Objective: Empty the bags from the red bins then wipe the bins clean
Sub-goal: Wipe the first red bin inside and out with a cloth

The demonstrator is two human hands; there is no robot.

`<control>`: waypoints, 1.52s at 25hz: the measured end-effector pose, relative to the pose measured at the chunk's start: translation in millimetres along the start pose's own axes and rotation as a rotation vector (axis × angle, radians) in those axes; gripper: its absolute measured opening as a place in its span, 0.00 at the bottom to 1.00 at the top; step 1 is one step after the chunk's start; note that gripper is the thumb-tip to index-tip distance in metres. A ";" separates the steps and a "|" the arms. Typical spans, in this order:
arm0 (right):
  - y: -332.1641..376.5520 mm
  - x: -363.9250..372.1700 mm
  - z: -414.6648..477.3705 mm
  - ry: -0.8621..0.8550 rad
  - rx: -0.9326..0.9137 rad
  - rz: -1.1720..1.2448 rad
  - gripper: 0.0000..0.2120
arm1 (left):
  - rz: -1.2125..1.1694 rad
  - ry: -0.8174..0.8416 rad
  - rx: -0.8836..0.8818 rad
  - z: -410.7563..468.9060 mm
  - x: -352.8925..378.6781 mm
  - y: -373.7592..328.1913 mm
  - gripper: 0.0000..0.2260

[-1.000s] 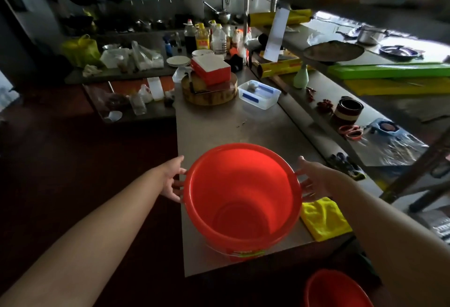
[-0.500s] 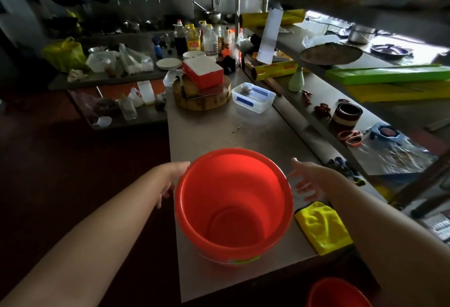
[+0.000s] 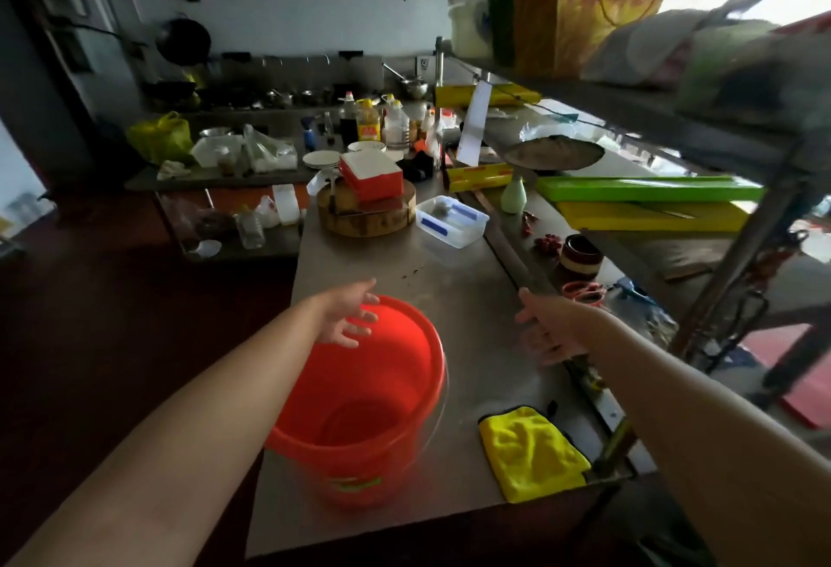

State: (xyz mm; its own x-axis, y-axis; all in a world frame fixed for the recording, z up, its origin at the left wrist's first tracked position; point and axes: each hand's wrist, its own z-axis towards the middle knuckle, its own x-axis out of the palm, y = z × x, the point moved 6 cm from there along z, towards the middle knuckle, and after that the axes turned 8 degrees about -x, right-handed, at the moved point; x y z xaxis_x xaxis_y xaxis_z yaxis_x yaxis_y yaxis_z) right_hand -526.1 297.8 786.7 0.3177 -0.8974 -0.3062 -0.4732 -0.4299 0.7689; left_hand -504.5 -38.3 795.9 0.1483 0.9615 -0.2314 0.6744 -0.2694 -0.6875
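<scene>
Views: one, head-worn and wide-angle.
Position: above the near end of the steel table (image 3: pixel 449 278), looking from the person's own eye line.
Facing: forward and down, along the table's length toward the back counter (image 3: pixel 216 175) and the wall behind it.
Nearness: close. The red bin (image 3: pixel 359 409) fills the lower centre. Both forearms enter from the bottom corners, with the left hand (image 3: pixel 348 314) and right hand (image 3: pixel 546 328) at mid-frame.
Field, left: dark floor (image 3: pixel 112 319) beside the table.
Field, right: shelf rack (image 3: pixel 629 107), running from near to far.
Field, bottom: near table edge and yellow cloth (image 3: pixel 530 452).
Distortion: the rack's straight edges lean and bow toward the margins.
Sharpness: soft at upper right and on the hands.
</scene>
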 end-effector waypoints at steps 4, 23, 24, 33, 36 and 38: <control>-21.2 -26.3 -17.2 0.025 -0.062 -0.081 0.31 | 0.003 0.071 0.040 -4.5 71.7 -7.3 0.19; -247.8 -7.3 97.8 -0.060 -0.004 -0.434 0.14 | 0.532 -0.064 0.087 165.4 293.5 127.7 0.10; -264.5 -2.7 101.2 -0.056 -0.019 -0.483 0.15 | 0.594 -0.082 0.122 171.6 303.8 140.7 0.09; -354.3 13.4 119.1 -0.166 -0.088 -0.533 0.13 | 1.056 -0.243 0.481 203.4 375.3 208.4 0.14; -363.5 15.8 118.3 -0.182 -0.127 -0.529 0.12 | 0.923 -0.291 0.534 209.8 367.3 211.9 0.08; -361.5 15.0 117.4 -0.218 -0.159 -0.541 0.12 | 0.788 -0.304 0.543 210.7 358.8 209.6 0.07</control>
State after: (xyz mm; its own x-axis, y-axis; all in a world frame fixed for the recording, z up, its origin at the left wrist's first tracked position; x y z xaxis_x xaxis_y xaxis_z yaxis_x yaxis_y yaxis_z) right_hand -446.7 428.1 438.3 0.2954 -0.5622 -0.7724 -0.1576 -0.8261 0.5410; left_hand -462.3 238.8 423.8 0.1679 0.4641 -0.8697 0.0310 -0.8843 -0.4659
